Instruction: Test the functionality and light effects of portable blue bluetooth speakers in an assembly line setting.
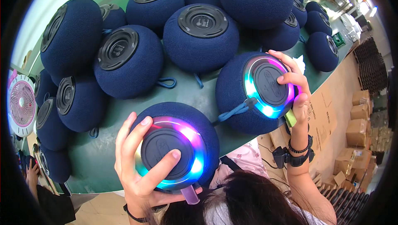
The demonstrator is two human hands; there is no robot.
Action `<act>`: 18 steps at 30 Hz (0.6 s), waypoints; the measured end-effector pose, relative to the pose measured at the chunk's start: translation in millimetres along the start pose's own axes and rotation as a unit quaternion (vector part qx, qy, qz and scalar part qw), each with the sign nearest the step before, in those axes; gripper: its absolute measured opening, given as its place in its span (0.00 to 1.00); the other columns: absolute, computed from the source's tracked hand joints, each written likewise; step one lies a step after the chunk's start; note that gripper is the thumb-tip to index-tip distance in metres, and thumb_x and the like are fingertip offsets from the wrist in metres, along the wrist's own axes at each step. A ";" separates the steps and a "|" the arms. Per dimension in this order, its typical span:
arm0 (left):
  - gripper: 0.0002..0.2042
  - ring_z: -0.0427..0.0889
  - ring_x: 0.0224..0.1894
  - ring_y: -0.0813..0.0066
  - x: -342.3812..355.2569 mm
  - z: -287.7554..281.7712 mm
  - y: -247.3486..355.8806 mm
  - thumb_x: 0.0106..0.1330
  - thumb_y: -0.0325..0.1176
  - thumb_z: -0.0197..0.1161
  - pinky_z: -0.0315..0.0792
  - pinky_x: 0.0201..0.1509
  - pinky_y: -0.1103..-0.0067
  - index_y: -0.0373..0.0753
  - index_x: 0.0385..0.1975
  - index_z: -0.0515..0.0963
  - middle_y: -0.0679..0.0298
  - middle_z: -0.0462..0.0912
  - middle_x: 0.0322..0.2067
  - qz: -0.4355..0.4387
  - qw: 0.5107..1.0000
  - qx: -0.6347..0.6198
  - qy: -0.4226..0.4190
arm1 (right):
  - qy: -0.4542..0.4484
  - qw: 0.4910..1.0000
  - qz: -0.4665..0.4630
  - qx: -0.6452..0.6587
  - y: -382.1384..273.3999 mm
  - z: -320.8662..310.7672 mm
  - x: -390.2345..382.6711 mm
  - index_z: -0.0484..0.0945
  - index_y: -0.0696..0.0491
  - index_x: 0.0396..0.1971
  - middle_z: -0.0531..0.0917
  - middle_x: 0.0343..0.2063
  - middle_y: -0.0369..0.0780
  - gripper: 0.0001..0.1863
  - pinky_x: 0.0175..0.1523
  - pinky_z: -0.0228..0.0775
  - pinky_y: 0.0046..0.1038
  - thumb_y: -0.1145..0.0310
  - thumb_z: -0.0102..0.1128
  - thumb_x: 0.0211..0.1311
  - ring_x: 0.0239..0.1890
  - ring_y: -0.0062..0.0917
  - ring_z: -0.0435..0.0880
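Two round navy fabric-covered speakers have lit rainbow rings around their dark control panels. The nearer glowing speaker is at the table's front edge. My left hand grips its side, the thumb lying on the panel and fingers spread along the ring. A purple tab sticks out beneath it. The other glowing speaker stands farther right, a blue cord loop hanging from it. My right hand grasps its right side, one fingertip on the panel. Beside that wrist shows a light-green tab.
Several more navy speakers, including one at the centre, crowd the green table, black bases facing up or sideways. A white-and-pink fan stands far left. Cardboard boxes sit on the floor at right. Another person's hand shows far left.
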State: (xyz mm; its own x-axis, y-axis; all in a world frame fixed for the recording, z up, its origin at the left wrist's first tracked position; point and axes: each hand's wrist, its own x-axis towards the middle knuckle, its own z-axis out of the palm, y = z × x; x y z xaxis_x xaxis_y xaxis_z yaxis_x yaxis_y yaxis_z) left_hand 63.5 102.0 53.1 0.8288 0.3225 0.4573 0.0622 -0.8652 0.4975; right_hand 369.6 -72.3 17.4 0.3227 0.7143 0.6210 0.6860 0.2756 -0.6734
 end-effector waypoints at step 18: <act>0.31 0.72 0.54 0.34 -9.4 12.3 -5.8 0.33 0.59 0.78 0.71 0.55 0.47 0.55 0.41 0.81 0.44 0.71 0.52 0.001 0.989 -0.075 0.131 | 0.029 0.994 0.022 0.102 -1.7 12.6 -6.4 0.74 0.51 0.45 0.62 0.62 0.63 0.27 0.64 0.63 0.43 0.42 0.37 0.72 0.61 0.48 0.71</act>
State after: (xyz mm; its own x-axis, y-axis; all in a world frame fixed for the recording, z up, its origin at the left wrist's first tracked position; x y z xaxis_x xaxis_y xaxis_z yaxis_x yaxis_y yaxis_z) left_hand 62.2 99.3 36.8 0.6558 0.4267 0.6228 -0.0381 -0.8052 0.5917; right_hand 358.2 -69.3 9.5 0.3898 0.6924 0.6071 0.5252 0.3744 -0.7642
